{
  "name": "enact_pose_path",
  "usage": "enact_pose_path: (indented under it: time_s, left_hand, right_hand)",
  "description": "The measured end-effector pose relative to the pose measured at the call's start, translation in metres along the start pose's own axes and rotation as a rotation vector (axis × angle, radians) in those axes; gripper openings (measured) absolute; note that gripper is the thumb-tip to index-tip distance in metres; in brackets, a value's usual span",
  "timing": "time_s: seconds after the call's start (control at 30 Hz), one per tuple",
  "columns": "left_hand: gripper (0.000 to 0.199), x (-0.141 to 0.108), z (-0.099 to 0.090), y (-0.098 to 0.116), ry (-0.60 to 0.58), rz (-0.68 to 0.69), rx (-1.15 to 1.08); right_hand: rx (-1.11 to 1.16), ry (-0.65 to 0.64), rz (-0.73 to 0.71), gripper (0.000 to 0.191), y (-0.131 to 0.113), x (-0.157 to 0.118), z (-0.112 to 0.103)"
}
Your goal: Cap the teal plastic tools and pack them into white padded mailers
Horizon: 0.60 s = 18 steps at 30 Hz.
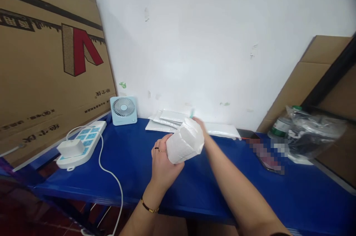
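Note:
A white, glossy padded mailer [184, 140], bulky and creased, is held tilted above the blue table. My left hand [162, 156] is wrapped round its left side, with rings on a finger and a bracelet at the wrist. On the far right side of the mailer is my right hand [199, 123], mostly hidden behind it and blurred. A small pale green thing [192, 112] shows beside the right hand's fingers; I cannot make out what it is. Behind the mailer, several flat white padded mailers [222, 130] lie against the wall.
At the left stand a light blue fan [124, 110] and a white power strip [93, 135] with a plugged-in charger [71, 148] and cable. A large carton [50, 61] rises behind them. To the right lie a phone [268, 158], a bottle [280, 127] and a clear plastic bag [314, 132].

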<state>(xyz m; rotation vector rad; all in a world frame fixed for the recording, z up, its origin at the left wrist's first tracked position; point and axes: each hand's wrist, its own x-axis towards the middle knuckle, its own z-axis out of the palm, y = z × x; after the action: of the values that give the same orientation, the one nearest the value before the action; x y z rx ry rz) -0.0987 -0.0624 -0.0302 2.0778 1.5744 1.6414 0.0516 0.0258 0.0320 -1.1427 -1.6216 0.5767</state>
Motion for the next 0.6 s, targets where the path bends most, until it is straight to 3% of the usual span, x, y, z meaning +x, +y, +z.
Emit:
enact_pose_path:
  time_s: [0.1,0.17,0.27,0.33,0.47,0.6]
  left_hand:
    - [0.070,0.002,0.017,0.011,-0.003,-0.018,-0.020]
    - [0.072,0.003,0.025,0.019,-0.006,-0.013,-0.030]
    - [0.074,0.003,0.034,0.030,-0.002,-0.001,-0.045]
    - [0.075,0.001,0.038,0.033,0.011,0.000,-0.055]
    - [0.079,-0.002,0.041,0.034,0.021,-0.017,-0.101]
    - [0.077,0.001,0.037,0.031,-0.036,-0.100,-0.257]
  right_hand:
    - [0.195,0.179,-0.144,0.014,-0.029,-0.010,-0.064]
    - [0.248,0.297,-0.311,0.015,-0.059,-0.028,-0.089]
    - [0.065,0.359,-0.363,0.013,-0.093,-0.052,-0.095]
    - [-0.083,0.302,-0.315,0.011,-0.102,-0.060,-0.090]
    - [-0.212,0.135,-0.248,0.027,-0.102,-0.065,-0.092]
    - [-0.128,0.202,-0.299,0.028,-0.096,-0.067,-0.110]
